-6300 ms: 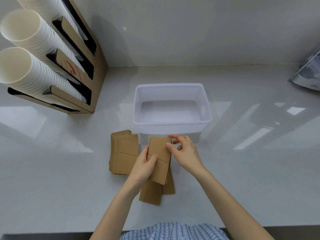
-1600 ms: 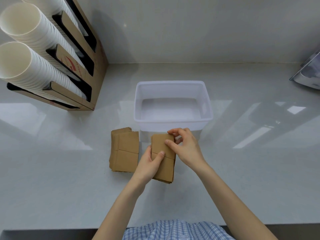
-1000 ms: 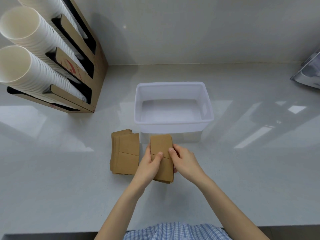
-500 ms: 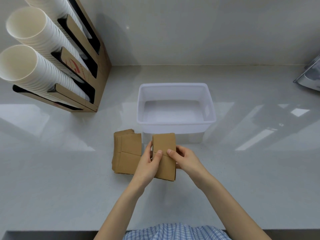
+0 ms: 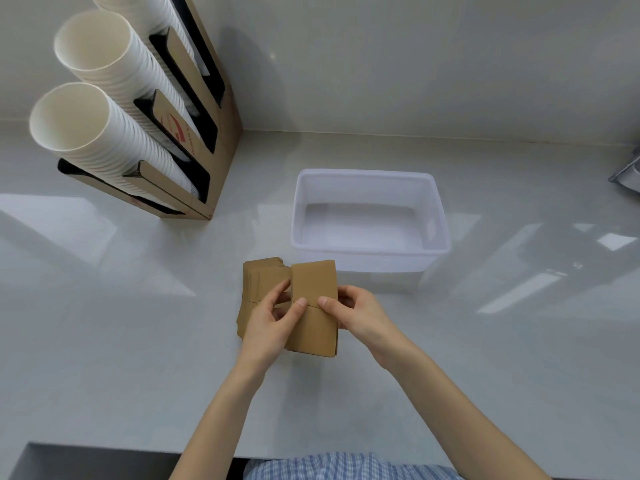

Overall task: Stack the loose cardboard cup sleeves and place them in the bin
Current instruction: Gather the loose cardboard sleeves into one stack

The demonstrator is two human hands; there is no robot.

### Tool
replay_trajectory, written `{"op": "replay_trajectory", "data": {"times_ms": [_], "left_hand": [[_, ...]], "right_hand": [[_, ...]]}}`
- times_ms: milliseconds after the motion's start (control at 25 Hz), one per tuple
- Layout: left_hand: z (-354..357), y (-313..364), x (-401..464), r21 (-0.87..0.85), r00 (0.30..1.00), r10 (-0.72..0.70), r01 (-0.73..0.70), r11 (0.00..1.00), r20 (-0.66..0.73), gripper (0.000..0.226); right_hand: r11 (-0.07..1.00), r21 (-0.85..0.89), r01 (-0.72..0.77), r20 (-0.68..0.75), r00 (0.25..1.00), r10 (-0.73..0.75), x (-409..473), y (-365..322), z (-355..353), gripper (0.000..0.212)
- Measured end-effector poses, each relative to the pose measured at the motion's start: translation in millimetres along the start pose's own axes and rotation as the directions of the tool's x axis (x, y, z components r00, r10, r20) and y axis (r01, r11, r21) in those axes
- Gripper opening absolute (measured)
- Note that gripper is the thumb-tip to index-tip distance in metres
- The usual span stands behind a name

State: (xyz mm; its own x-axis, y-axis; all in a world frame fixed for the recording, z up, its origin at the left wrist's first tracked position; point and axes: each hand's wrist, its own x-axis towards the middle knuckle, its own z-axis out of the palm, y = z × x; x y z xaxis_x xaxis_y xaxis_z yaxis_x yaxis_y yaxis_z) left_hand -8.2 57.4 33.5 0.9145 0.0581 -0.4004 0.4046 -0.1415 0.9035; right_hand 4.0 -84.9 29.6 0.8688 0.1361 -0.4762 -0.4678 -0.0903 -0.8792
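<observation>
Gripping sleeve stack (image 5: 314,306) with both hands: my left hand (image 5: 268,323) clamping left edge, my right hand (image 5: 360,313) clamping right edge, thumbs on top. Second sleeve pile (image 5: 258,282) lying on bench (image 5: 104,341), partly under left hand. Bin (image 5: 369,249) sitting just beyond hands.

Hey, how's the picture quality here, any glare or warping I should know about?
Head view: bright window-like glare patches on the glossy counter right of the bin; wide-angle lens bends the cup holder outward; the sleeves and both hands stay sharp and evenly lit.
</observation>
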Motion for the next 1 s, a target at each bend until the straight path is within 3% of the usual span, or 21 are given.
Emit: {"op": "replay_trajectory", "data": {"times_ms": [200,360,440,760,1000], "left_hand": [[-18.5,-3.2,4.7,0.024,0.996,0.02,-0.018,1.0,-0.091,0.043],[-26.8,-5.7,10.4,0.116,0.982,0.041,-0.02,0.993,-0.185,0.047],[-28.5,-9.1,15.2,0.148,0.975,0.05,-0.018,0.989,-0.218,0.048],[-25.2,-16.0,25.4,0.332,0.958,0.124,-0.032,0.943,-0.259,0.046],[-32.3,-21.8,29.7,0.346,0.946,0.022,0.097,0.933,-0.324,0.054]], "right_hand": [[0.996,-0.087,-0.013,0.008,1.0,0.013,11.0,-8.6,19.1,0.038],[0.931,-0.365,-0.004,-0.071,0.997,-0.024,23.8,-12.7,36.9,0.039],[0.905,-0.426,-0.013,-0.088,0.996,-0.027,29.1,-14.0,43.5,0.039],[0.905,-0.415,-0.09,-0.076,0.995,0.064,38.9,-12.9,49.8,0.046],[0.917,-0.384,-0.111,-0.064,0.994,0.093,44.4,-9.7,52.9,0.053]]}}
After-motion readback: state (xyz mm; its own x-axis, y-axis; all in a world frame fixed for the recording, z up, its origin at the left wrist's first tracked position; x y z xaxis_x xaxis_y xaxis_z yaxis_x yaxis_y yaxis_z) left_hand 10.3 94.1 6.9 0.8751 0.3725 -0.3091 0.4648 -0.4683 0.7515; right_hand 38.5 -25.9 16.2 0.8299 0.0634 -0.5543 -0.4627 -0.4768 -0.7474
